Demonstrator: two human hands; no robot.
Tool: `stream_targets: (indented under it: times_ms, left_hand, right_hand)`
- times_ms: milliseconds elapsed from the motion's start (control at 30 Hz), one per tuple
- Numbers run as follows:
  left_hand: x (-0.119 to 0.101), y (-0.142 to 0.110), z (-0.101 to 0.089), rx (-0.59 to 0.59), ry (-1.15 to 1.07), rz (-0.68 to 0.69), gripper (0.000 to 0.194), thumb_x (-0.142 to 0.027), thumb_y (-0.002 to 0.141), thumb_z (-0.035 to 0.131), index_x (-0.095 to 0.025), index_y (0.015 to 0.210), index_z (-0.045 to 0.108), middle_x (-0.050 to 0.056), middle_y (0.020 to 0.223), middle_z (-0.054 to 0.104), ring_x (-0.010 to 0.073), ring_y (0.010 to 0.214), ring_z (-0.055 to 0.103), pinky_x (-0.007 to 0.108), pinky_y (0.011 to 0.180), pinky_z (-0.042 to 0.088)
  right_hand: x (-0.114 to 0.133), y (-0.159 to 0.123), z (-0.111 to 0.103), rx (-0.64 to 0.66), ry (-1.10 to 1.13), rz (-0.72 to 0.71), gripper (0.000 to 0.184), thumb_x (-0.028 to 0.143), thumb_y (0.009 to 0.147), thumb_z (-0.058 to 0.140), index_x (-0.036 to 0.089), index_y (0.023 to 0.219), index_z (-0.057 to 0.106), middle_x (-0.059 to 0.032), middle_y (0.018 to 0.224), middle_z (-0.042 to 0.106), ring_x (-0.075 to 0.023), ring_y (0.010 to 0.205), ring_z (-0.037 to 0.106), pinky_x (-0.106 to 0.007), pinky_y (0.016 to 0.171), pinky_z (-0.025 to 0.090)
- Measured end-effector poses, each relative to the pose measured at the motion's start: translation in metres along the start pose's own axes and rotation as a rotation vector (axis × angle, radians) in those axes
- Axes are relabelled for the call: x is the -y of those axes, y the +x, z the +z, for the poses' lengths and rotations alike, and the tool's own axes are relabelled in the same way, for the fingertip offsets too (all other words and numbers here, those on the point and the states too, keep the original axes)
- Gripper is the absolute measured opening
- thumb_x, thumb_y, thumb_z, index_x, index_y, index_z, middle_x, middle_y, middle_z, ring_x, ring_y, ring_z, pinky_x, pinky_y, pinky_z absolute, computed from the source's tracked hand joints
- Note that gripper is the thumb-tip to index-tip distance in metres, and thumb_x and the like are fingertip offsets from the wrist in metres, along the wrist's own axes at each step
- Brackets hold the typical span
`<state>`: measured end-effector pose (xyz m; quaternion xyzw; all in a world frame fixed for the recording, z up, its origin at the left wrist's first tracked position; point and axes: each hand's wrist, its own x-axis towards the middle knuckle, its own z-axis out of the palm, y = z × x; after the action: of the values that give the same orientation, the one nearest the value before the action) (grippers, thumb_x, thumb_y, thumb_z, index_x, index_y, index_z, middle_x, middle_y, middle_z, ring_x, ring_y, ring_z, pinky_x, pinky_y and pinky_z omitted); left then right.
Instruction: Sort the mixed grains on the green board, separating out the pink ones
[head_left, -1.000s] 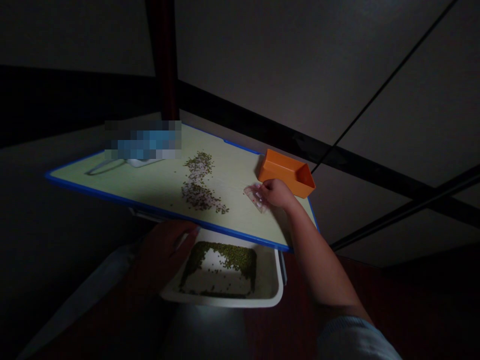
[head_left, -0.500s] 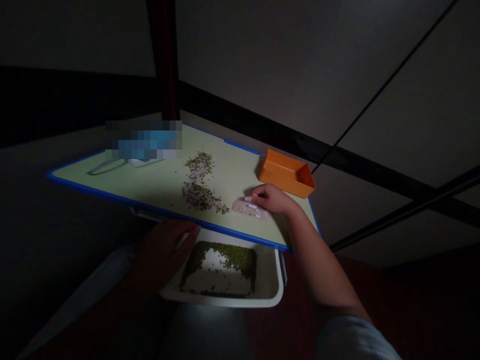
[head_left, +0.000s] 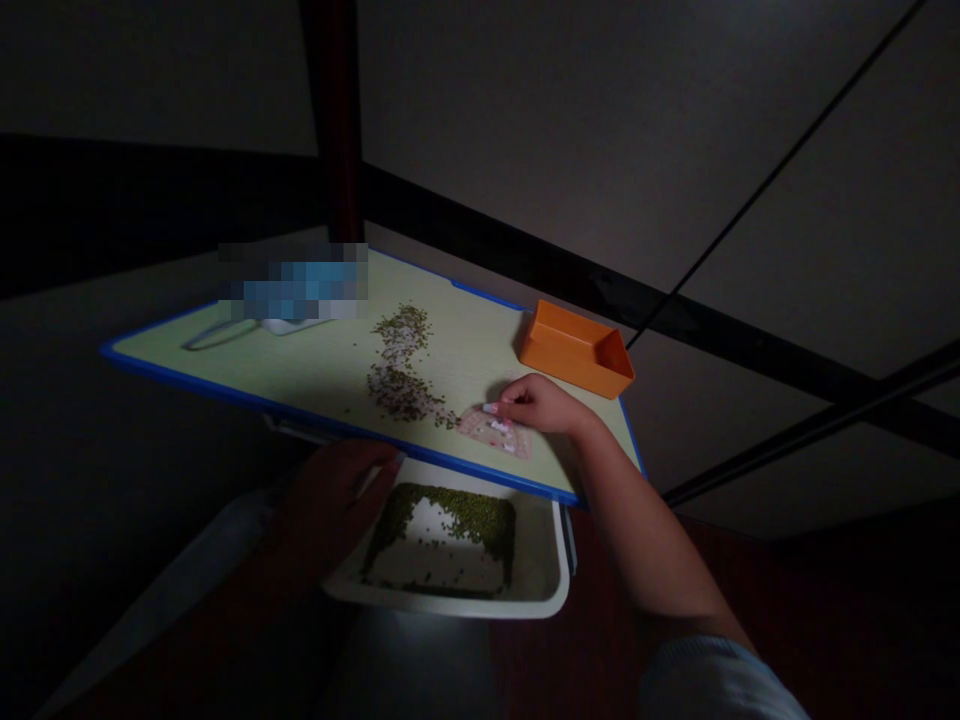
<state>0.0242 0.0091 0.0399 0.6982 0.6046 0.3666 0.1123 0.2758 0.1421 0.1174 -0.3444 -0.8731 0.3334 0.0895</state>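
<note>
In my right hand (head_left: 536,402), thumb and fingers pinch a clear pinkish protractor (head_left: 495,432) lying low over the pale yellow board (head_left: 315,370). Its left end is beside a scattered pile of green beans and pale grains (head_left: 405,385). My left hand (head_left: 352,485) is in deep shadow at the board's near edge. Its fingers curl over the left side of a white plastic bin (head_left: 555,560), and their exact grip is partly hidden. Green beans (head_left: 480,515) lie along the back and sides of the bin's floor.
An orange open box (head_left: 577,350) stands at the board's back right corner. At the left is a blurred-out bluish object (head_left: 300,290) with a pale loop beside it. The blue-rimmed board overhangs the bin's back part. Panelled walls (head_left: 600,120) rise behind.
My right hand has shifted the protractor slightly left and toward me, so its end now reaches the pile's right edge. My left hand stays where it was.
</note>
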Motion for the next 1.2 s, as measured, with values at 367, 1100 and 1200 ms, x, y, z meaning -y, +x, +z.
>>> stream_targets:
  times_ms: [367,1100,1200]
  left_hand:
    - [0.005,-0.003,0.002,-0.014,-0.008,0.0,0.04,-0.053,0.083,0.041,-0.023,0.09,0.066,0.002,0.093,0.07,0.0183,0.088,0.063,0.032,0.085,0.048]
    - [0.001,-0.002,-0.001,0.002,-0.035,-0.009,0.037,-0.052,0.083,0.042,-0.025,0.09,0.065,0.002,0.093,0.07,0.018,0.089,0.062,0.032,0.086,0.047]
    - [0.001,-0.001,-0.001,0.002,-0.03,-0.01,0.037,-0.052,0.083,0.041,-0.025,0.089,0.065,0.002,0.093,0.07,0.018,0.088,0.062,0.032,0.084,0.047]
  right_hand:
    - [-0.008,0.0,-0.006,-0.132,-0.149,0.119,0.037,0.035,0.085,0.055,0.013,0.056,0.061,0.0068,0.044,0.039,-0.0051,0.045,0.03,-0.024,0.051,0.021]
    - [-0.02,0.001,-0.014,-0.287,-0.392,0.338,0.038,0.04,0.087,0.052,0.014,0.061,0.063,0.0019,0.048,0.046,-0.0081,0.047,0.035,-0.027,0.051,0.02]
    - [-0.018,0.006,-0.007,-0.386,-0.464,0.31,0.035,0.04,0.087,0.055,0.015,0.064,0.064,-0.001,0.057,0.052,-0.0097,0.052,0.038,-0.027,0.053,0.022]
